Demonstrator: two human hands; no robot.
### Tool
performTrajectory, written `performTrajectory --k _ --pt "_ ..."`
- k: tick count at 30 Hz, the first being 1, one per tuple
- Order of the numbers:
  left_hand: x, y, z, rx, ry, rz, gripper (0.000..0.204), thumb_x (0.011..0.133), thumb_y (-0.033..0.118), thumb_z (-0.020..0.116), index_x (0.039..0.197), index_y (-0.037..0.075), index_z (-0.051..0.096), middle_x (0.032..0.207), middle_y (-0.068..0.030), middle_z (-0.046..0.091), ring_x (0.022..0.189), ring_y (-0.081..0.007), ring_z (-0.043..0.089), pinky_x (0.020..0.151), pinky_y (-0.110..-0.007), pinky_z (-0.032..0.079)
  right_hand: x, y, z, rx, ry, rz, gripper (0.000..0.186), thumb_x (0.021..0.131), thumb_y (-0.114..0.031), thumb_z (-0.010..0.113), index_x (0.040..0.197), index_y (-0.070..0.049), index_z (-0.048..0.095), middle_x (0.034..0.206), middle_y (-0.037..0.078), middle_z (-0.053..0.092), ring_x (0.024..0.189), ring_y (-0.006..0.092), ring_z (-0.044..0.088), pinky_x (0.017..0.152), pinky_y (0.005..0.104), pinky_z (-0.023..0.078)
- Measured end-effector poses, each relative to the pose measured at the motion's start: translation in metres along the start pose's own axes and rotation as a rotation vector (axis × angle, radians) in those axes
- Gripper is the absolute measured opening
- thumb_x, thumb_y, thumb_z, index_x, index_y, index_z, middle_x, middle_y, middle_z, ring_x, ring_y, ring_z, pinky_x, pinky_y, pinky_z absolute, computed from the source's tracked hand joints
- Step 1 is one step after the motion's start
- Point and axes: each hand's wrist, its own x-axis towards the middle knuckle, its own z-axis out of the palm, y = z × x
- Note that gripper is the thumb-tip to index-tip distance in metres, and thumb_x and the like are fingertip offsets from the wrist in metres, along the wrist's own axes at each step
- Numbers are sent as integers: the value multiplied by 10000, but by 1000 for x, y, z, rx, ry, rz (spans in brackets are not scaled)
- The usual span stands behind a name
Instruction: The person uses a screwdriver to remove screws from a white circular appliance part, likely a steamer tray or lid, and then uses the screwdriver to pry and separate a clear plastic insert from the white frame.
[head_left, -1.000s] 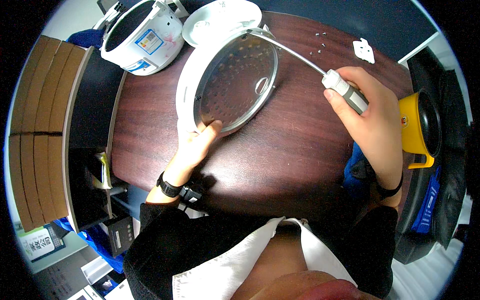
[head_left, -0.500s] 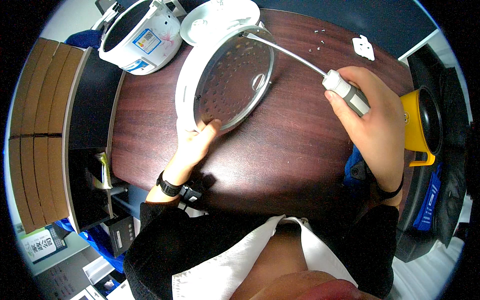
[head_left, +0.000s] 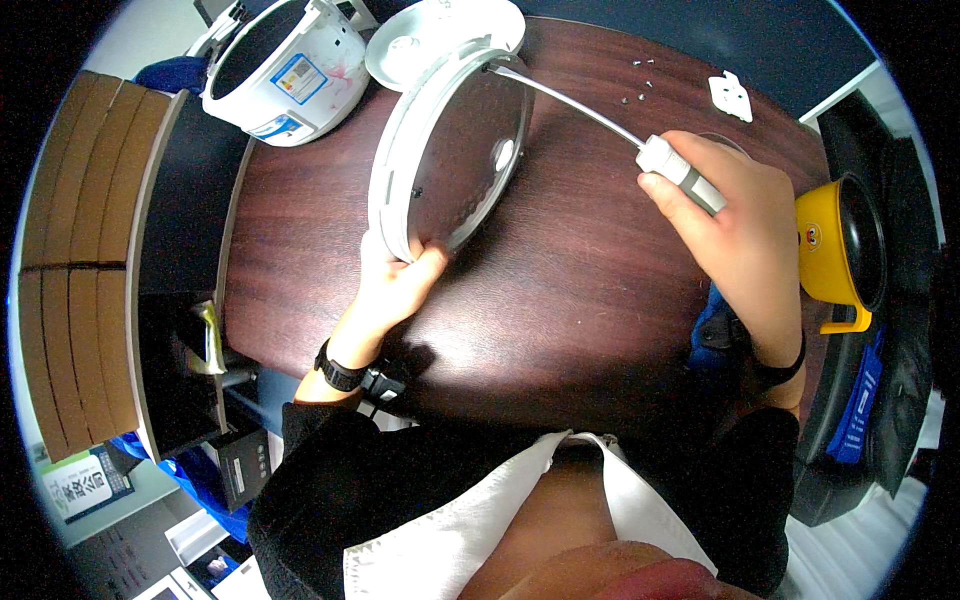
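My left hand grips the near rim of a round white cooker lid with a metal inner plate, holding it tilted up on edge over the dark wooden table. My right hand is closed on the grey-and-white handle of a long screwdriver. Its metal shaft reaches left to the lid's far rim, the tip touching it. A black watch sits on my left wrist.
A white cooker body stands at the far left, a second white round part beside it. Small screws and a white plastic piece lie at the back. A yellow pot sits at the right. Cardboard boxes stack left.
The lid has tipped further up onto its edge and now looks narrower. My left hand shifted slightly along its near rim. The screwdriver and right hand stayed almost still.
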Motion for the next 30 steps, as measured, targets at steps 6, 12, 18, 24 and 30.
performTrajectory --k 6,12,18,24,30 --pt "1 3 -2 13 -23 -10 298 695 -38 589 520 75 376 526 19 447 478 -59 418 441 -237 340 2 2 -2 210 -66 159 222 773 -252 639 786 -33 605 654 141 581 594 302 583 520 349 428" --pt "3 1 -5 104 -2 -78 214 701 -23 584 562 52 440 568 13 479 517 -61 448 468 -236 372 12 4 -9 494 -426 619 233 795 -247 629 815 -17 600 624 147 559 557 270 571 521 324 425" --pt "5 7 7 -183 78 -132 187 743 27 568 923 -24 563 832 -36 573 750 -109 543 692 -265 475 1 0 4 219 -62 113 220 786 -215 626 840 -5 591 676 169 575 622 332 582 546 358 435" --pt "3 6 1 -191 43 -171 363 749 68 627 1084 -20 521 1026 -67 561 926 -141 519 800 -287 436 0 -3 -6 161 -81 114 217 775 -210 632 855 -12 590 744 176 587 702 346 587 601 373 450" --pt "6 13 8 -465 144 -197 302 704 46 652 979 30 529 970 -15 513 902 -103 459 769 -277 383 -2 5 -7 77 -30 81 219 774 -213 634 874 -22 597 796 164 603 741 341 590 631 380 457"
